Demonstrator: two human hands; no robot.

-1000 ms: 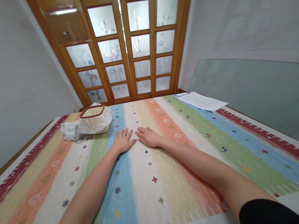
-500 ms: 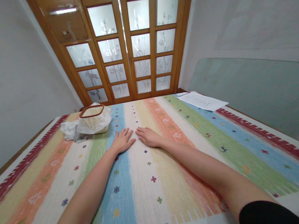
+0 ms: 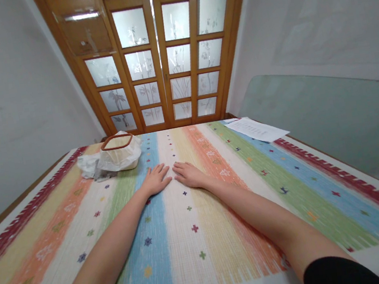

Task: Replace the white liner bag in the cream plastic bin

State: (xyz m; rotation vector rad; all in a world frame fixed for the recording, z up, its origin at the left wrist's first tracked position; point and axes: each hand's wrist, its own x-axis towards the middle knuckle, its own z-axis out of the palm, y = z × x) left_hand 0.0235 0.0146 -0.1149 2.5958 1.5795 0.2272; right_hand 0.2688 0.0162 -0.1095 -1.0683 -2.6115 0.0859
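Barely anything has shifted: the left hand (image 3: pixel 155 180) and right hand (image 3: pixel 188 174) still rest palms-down on the striped cloth (image 3: pixel 182 244), fingers loose, nothing taken up; the bin (image 3: pixel 120 157) stands beyond the left.

**Even indoor light, bright panes at back, wide-angle warp**

Med-bright overall, cool-ish & diffuse. Brightest area = frosted panes (image 3: pixel 132 27) in the wood doors (image 3: pixel 164 88), lit from behind; thin bright slit btwn the doors too. Hard white glare strip on upper L door panel (image 3: pixel 87 38). Faint pale reflections on R wall (image 3: pixel 311 0); L wall (image 3: pixel 5 94) flat grey. Soft shadows under forearms (image 3: pixel 257 208) & around the wrapped container (image 3: pixel 120 160) on cloth (image 3: pixel 188 248). L hand (image 3: pixel 155 180) + R hand (image 3: pixel 188 175) evenly lit, a bit soft. Print on paper (image 3: pixel 257 129) too blurry to read. Sleeve (image 3: pixel 336 274) near-black, little detail. Strong WA stretch twd edges, walls lean out; dark vignette top R, bottom R corner dim.
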